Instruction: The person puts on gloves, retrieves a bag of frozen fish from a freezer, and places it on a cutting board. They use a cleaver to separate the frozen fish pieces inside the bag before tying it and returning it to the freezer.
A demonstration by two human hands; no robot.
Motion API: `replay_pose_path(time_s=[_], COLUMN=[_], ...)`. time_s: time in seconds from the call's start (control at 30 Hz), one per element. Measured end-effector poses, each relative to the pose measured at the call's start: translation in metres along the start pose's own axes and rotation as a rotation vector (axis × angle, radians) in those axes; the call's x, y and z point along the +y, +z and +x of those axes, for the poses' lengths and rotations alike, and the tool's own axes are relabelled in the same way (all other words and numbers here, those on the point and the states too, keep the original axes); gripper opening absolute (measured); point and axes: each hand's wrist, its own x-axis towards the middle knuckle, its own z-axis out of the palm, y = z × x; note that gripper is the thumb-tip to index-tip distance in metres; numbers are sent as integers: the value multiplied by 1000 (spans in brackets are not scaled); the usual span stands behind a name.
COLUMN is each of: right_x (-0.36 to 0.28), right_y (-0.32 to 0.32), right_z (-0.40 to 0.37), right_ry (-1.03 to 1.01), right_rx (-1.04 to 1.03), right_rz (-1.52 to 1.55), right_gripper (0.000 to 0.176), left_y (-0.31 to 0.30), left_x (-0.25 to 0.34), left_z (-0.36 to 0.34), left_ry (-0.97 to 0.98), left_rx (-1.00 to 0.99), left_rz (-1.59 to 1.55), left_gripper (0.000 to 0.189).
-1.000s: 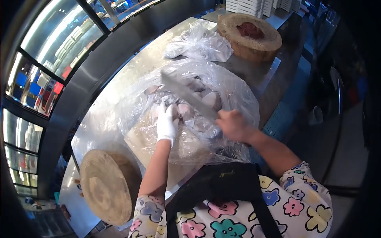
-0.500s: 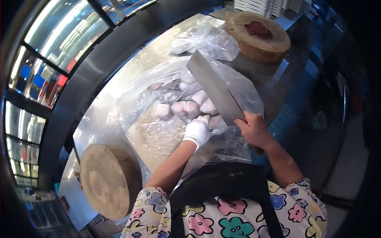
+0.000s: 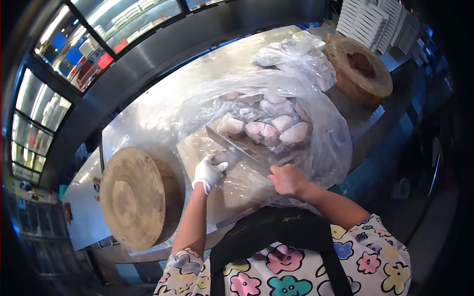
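Observation:
My right hand (image 3: 289, 180) is closed round the handle of a broad cleaver (image 3: 239, 153). The blade points up and left, low over a board (image 3: 190, 153) and its clear plastic. Left of the blade, my left hand (image 3: 209, 172) wears a white glove; its thumb and fingers are on a small pale piece (image 3: 223, 157) near the edge. Just beyond the blade, several thick pale fish pieces (image 3: 262, 133) lie together on a large clear plastic bag (image 3: 331, 133).
A round wooden block (image 3: 131, 197) stands at the left. Another block (image 3: 358, 66) with dark red meat on top is at the back right, beside a tied plastic bag (image 3: 298, 54) and stacked white trays (image 3: 363, 24). All rest on a metal table (image 3: 148, 106).
The cleaver has come down from its raised, steeper position to low over the board. My left hand has moved left, away from the pile, with a piece. The view has shifted.

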Motion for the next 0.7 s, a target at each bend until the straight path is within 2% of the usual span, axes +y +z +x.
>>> replay_pose_path(time_s=[0.03, 0.07, 0.1, 0.17, 0.23, 0.3, 0.37, 0.43, 0.47, 0.5, 0.53, 0.57, 0.6, 0.7], right_x=[0, 0, 1, 2, -15, -76, -117, -121, -120, -87, -52, -40, -49, -60], right_y=[3, 5, 6, 5, -12, -56, -81, -69, -59, -27, 4, 17, 14, 4], right_z=[-1, 0, 2, 6, 19, 40, 52, 56, 55, 54, 55, 54, 49, 51], right_ry=[17, 35, 28, -50, -181, -410, -535, -488, -441, -434, -262, -34, 99, 83], right_rx=[-43, -84, -90, -36, 41, 363, 617, 613, 615, 454, 75, -254, -285, -314], right_rz=[-43, -83, -88, -88, -103, 48, 60, 87, 119, -61, -144, -237, -189, -189], right_gripper=[21, 21, 21, 20, 18, 15, 15, 16, 17, 16, 11, 13, 18, 19], left_y=[5, 12, 15, 22, 21, 22, 23, 25, 28, 29, 26, 22, 16, 25], left_x=[-11, -21, -20, -18, -11, -11, -6, -12, -24, -31, -22, -8, 1, -10], left_z=[-3, -8, -11, -19, -21, -23, -27, -23, -18, -14, -17, -26, -29, -24], left_ry=[87, 143, 139, 13, 25, 63, 44, 29, 85, 145, 149, 62, -19, 31], left_rx=[211, 293, 300, 290, 313, 347, 345, 347, 392, 440, 440, 368, 293, 352], left_rz=[240, 185, 179, -108, -79, -11, -41, -73, -18, 37, 28, 43, 73, 179], left_gripper=[55, 51, 51, 53, 54, 52, 52, 52, 51, 50, 50, 50, 49, 44])
